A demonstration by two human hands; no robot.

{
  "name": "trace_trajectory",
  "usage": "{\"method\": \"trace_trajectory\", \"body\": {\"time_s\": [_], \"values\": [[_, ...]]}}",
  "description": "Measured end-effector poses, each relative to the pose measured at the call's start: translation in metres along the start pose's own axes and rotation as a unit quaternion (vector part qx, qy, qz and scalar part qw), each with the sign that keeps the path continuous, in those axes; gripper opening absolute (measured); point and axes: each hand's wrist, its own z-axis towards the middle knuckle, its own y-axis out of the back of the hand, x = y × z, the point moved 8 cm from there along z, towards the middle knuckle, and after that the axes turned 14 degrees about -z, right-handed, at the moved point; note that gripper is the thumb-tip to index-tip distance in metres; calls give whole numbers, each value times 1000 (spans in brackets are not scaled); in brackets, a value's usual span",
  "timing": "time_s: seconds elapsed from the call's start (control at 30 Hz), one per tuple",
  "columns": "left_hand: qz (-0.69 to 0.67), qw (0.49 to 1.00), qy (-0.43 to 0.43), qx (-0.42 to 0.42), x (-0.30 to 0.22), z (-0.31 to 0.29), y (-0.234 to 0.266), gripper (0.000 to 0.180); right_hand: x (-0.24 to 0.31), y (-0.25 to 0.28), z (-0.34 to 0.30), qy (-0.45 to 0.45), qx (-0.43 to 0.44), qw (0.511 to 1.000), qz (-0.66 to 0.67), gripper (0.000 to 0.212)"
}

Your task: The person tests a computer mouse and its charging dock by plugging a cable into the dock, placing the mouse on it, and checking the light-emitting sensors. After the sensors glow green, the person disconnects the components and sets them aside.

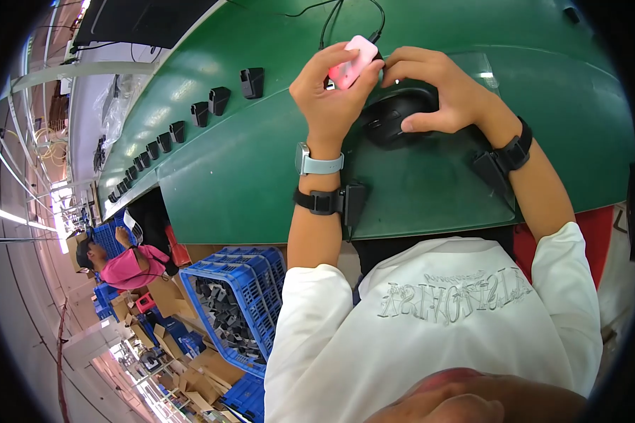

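Observation:
My left hand (329, 99) is closed round a small pink-and-white device (358, 62), held up above the green table with a pink glow on its side. Beneath and to the right sits a rounded black object (395, 118) shaped like a computer mouse. Over it curves my right hand (448, 92), thumb apart from the fingers. Its fingertips come close to the device's right side, where a dark part shows; whether they touch it I cannot tell. The right thumb tip lies over the black object's edge. Both wrists wear black straps with black blocks.
A row of black plastic pieces (219, 101) runs along the table's left. Black cables (340, 17) lie beyond my hands. A clear sheet (437, 190) covers the table before me. Left of me stands a blue crate (252, 271) of black parts; farther off, a person in pink (130, 268).

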Motion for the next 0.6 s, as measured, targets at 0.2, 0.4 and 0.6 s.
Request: {"method": "trace_trajectory", "body": {"time_s": [0.2,0.4,0.6], "values": [[-27,999,10,24,1,-1,-5,34,-2,14,0,-6,-82,997,-11,37],[-36,999,0,38,3,-1,-10,35,-2,24,-5,-33,-138,989,-40,27],[-19,997,-13,71,1,-2,-14,33,4,31,0,-23,-209,972,-105,28]]}}
